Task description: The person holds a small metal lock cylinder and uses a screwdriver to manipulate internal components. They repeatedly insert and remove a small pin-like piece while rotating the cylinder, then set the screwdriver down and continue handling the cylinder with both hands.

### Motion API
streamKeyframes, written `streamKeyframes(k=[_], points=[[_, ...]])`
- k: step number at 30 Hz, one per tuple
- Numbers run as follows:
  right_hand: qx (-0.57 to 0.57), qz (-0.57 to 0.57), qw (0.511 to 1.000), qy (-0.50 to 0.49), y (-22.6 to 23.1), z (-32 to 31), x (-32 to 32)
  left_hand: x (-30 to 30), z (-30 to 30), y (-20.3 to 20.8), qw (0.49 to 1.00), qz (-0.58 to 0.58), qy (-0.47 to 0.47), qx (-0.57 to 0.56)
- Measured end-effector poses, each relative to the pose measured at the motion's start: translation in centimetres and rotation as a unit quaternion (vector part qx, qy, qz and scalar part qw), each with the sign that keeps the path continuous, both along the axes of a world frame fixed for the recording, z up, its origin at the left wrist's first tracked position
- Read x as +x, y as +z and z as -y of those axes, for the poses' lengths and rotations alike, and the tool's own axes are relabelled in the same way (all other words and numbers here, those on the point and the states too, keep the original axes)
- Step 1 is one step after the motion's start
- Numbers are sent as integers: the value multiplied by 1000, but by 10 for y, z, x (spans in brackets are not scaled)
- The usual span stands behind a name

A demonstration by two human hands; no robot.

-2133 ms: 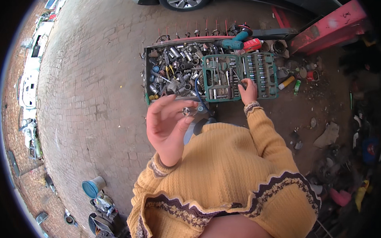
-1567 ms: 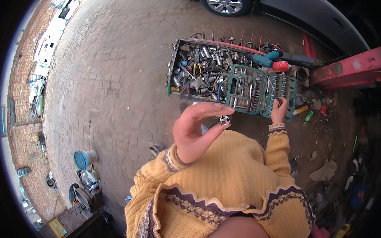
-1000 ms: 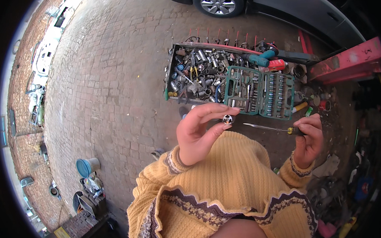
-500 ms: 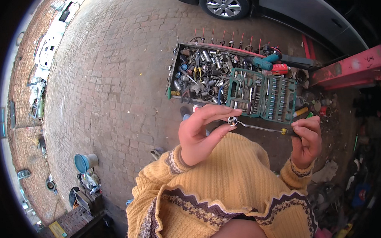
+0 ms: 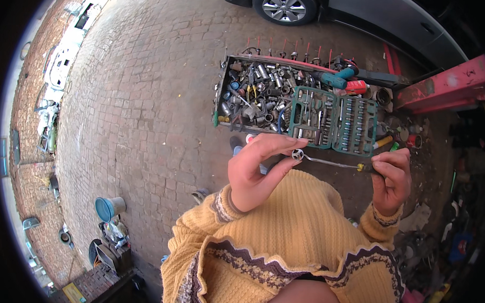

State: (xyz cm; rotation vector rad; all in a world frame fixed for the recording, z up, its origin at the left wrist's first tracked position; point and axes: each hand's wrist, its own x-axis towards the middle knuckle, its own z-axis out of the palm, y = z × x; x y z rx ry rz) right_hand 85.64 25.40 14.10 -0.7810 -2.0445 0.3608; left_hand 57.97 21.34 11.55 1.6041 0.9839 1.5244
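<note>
A ratchet wrench (image 5: 331, 163) with a slim metal shaft, a round head, and a yellow ring by its dark handle lies sideways before my chest. My right hand (image 5: 391, 181) is closed round the handle, hiding most of it. At the other end, the thumb and fingers of my left hand (image 5: 256, 172) pinch about the round head, one above and one below. Just beyond the shaft, the green socket set case (image 5: 333, 121) lies open, with rows of sockets and bits in it.
A cart tray (image 5: 218, 101) heaped with loose sockets and metal parts stands ahead, a teal power tool (image 5: 333, 80) and a red can (image 5: 356, 87) at its right. A red beam (image 5: 444, 85) and a grey car (image 5: 393, 20) are beyond. Left stands a blue-rimmed bucket (image 5: 110, 207).
The wrench and my right hand have shifted very slightly to the right, and the round head has turned a little. Both hands keep their hold.
</note>
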Motion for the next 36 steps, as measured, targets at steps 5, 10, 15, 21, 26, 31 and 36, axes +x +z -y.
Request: streamKeyframes(k=[5,10,15,21,26,31,36], points=[[3,9,1000,-4,3,3,0,1,3,0,1000,0,10,-6],[7,4,1000,-11,5,5,-1,2,5,0,1000,9,17,-14],[1,9,1000,-2,6,5,-2,1,5,1,999,-19,30,-11],[20,29,999,-11,6,7,-1,-1,5,3,997,-52,49,29],[40,35,998,-17,5,10,0,-1,7,1,995,-59,60,46],[66,-22,997,-22,2,10,1,4,6,-9,983,166,6,-75],[21,-34,999,-36,-2,11,-1,6,2,-20,883,406,-144,-188]])
